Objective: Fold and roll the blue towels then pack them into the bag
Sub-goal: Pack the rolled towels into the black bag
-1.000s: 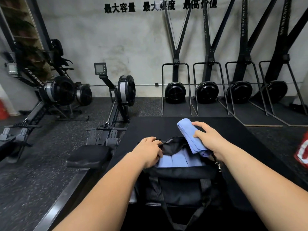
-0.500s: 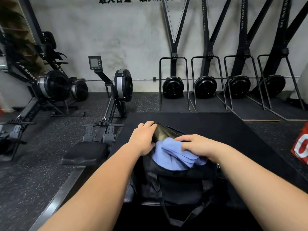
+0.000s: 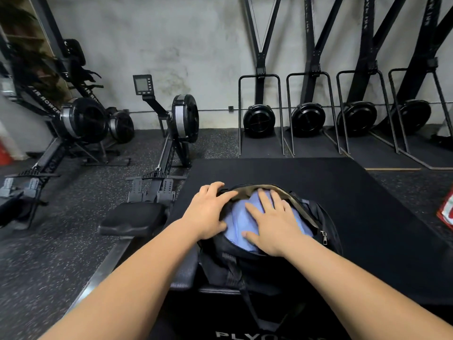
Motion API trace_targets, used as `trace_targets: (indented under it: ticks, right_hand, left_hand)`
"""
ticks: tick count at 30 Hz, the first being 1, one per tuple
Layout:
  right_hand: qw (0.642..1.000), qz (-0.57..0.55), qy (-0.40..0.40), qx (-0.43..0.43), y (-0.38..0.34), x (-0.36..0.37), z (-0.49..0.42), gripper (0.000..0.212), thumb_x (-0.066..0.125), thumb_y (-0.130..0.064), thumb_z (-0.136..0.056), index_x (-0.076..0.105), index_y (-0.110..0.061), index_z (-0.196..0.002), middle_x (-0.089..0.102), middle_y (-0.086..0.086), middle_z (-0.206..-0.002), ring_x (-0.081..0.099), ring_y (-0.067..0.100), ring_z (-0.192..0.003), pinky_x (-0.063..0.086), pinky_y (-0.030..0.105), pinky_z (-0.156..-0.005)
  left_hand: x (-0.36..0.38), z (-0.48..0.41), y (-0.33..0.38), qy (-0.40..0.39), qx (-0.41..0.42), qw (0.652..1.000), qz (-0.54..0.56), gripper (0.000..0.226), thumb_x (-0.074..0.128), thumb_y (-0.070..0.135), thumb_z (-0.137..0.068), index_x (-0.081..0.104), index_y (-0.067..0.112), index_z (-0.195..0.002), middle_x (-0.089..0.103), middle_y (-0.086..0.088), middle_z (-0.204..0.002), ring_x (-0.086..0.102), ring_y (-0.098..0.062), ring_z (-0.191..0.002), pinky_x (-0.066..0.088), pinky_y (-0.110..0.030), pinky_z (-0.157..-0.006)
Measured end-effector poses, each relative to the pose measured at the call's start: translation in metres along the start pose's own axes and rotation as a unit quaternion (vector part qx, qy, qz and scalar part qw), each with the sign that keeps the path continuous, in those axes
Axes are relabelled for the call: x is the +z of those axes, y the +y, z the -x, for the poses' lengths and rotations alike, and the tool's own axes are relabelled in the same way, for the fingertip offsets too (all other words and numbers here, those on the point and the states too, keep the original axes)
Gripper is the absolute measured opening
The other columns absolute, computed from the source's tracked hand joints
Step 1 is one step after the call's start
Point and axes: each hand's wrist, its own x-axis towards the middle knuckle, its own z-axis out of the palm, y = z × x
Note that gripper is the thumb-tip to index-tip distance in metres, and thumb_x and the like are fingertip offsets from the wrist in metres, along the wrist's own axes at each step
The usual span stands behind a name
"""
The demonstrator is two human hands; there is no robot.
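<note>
Gym floor, black mat (image 3: 367,192): bag (image 3: 245,263) open. My right grip (image 3: 272,224), fingers spread flat, presses the blue towels (image 3: 236,217); left grip (image 3: 208,212), fingers straight, rests on bag rim

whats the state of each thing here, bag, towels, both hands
bag, unzipped, mouth open
blue towels, inside the bag, pressed down
left hand, fingers spread, resting on the bag's rim
right hand, flat, pressing on the blue towels
</note>
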Motion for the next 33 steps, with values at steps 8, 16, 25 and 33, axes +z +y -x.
trace_targets:
  ticks: [8,16,25,33]
  right_hand:
    - [0.994,0.046,-0.059,-0.073,0.009,-0.001,0.007,0.087,0.035,-0.082,-0.092,0.013,-0.040,-0.164,0.000,0.003,-0.175,0.006,0.036,-0.157,0.016,0.056,-0.124]
    - [0.970,0.062,-0.051,-0.227,-0.010,0.005,-0.013,0.074,0.007,-0.086,-0.090,0.007,-0.058,-0.159,-0.008,-0.006,-0.175,-0.006,0.027,-0.161,0.009,0.058,-0.126]
    - [0.973,0.038,-0.065,-0.219,-0.017,0.028,-0.015,0.102,-0.031,-0.084,-0.071,0.013,-0.057,-0.159,0.000,-0.008,-0.175,-0.001,0.030,-0.161,0.002,0.062,-0.124]
    - [0.979,0.022,-0.007,-0.204,-0.019,-0.003,-0.055,0.087,0.007,-0.087,-0.081,0.029,-0.051,-0.157,0.027,-0.005,-0.168,0.023,0.027,-0.151,0.022,0.063,-0.119]
  left_hand:
    - [-0.011,0.026,-0.017,-0.066,-0.019,0.997,0.028,0.109,0.076,0.025,-0.070,0.019,0.035,-0.163,0.015,0.004,-0.170,0.031,-0.036,-0.145,0.041,-0.049,-0.115]
    - [-0.008,0.037,-0.023,-0.054,0.018,0.995,0.085,0.118,0.078,0.018,-0.067,0.014,0.028,-0.166,0.018,0.005,-0.170,0.034,-0.032,-0.145,0.037,-0.044,-0.119]
    - [-0.033,0.015,-0.030,-0.046,0.010,0.990,0.133,0.120,0.080,0.011,-0.067,0.016,0.022,-0.168,0.021,0.003,-0.166,0.030,-0.028,-0.146,0.029,-0.032,-0.122]
    - [-0.033,-0.002,-0.022,-0.053,0.040,0.991,0.120,0.088,0.055,0.026,-0.071,0.043,0.044,-0.156,0.020,0.004,-0.171,0.018,-0.028,-0.153,0.026,-0.044,-0.125]
